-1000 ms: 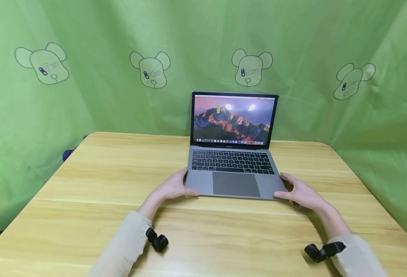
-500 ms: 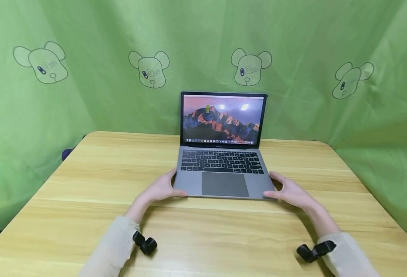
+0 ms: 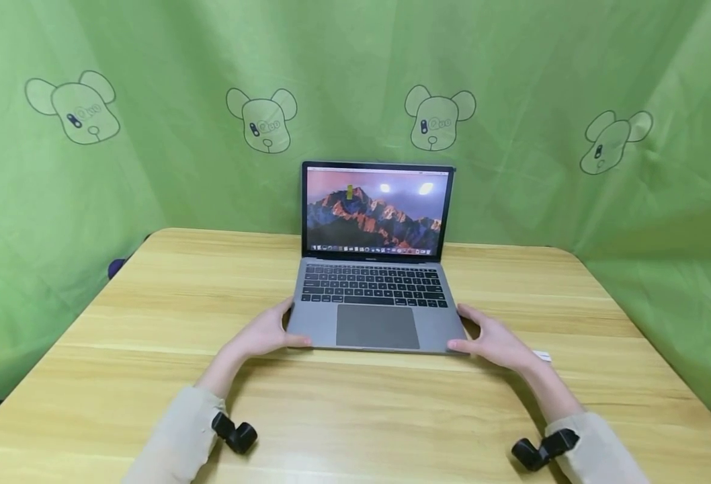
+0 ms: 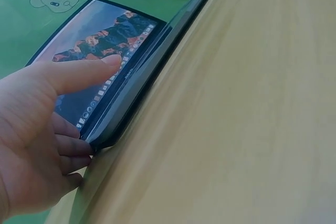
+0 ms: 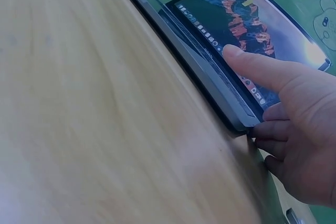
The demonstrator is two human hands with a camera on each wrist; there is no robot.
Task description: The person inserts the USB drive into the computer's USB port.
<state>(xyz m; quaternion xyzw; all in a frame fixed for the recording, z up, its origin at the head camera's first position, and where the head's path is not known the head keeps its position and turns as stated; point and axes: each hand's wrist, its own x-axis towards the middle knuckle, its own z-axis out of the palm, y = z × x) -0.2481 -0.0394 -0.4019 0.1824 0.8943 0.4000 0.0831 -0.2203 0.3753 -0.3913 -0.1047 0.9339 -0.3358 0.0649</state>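
An opened grey laptop (image 3: 376, 327), its screen lit with a mountain picture, is near the back of the table. The person's left hand (image 3: 265, 334) grips its front left corner: thumb over the front edge, fingers along the side. At the opposite front corner the right hand (image 3: 496, 341) holds it in the same way. In the left wrist view, fingertips (image 4: 73, 145) meet the corner of the base, partly hidden below it. The right wrist view has the thumb (image 5: 257, 66) above the front edge and the other fingers at the side. Whether the base touches the table is unclear.
A wooden table (image 3: 355, 417) spans the view. A small white object (image 3: 541, 355) lies beside the right wrist, partly hidden by it. Behind the laptop's screen hangs a green curtain (image 3: 355, 54) with bear-head outlines, close to the table's back edge.
The laptop has moved left across the table, with both hands staying at its front corners. A small white object has come into view beside the right wrist.
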